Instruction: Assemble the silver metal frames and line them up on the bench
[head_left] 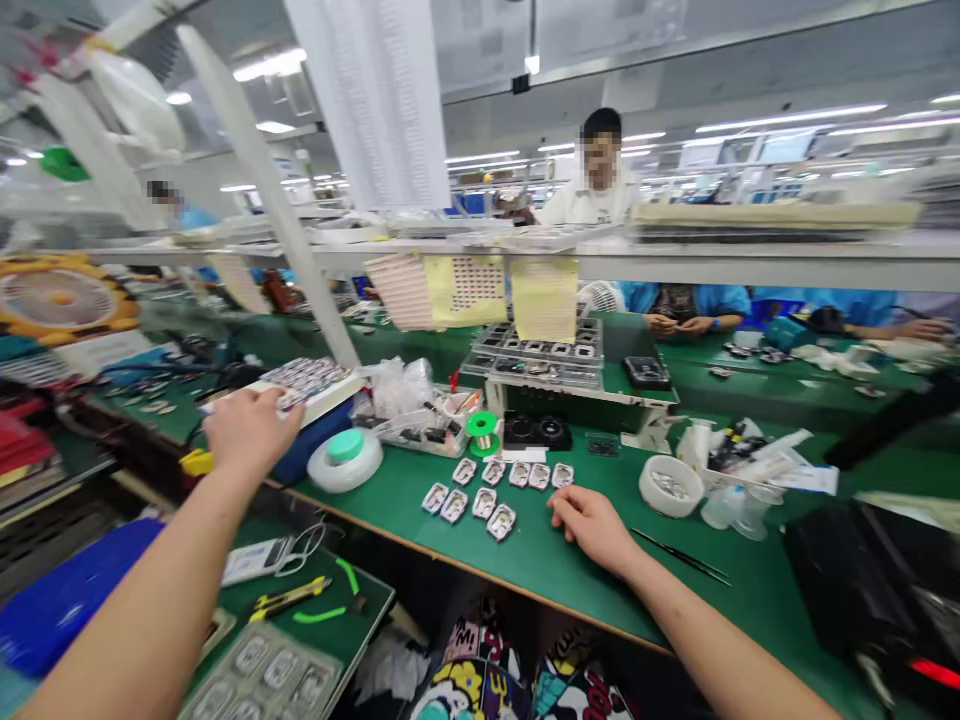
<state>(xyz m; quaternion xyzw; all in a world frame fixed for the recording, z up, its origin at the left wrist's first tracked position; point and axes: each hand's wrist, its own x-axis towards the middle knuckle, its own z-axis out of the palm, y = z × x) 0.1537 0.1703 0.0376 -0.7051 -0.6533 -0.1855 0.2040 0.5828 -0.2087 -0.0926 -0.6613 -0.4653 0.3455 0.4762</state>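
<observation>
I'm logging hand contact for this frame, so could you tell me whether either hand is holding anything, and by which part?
Nothing is clearly held. The left hand reaches onto the near edge of the tray of small parts; a grip cannot be told. The right hand rests empty on the green table.

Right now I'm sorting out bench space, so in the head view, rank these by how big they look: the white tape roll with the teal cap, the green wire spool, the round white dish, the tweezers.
1. tape roll
2. white dish, close to the roll, so unsure
3. tweezers, long but thin
4. green spool
</observation>
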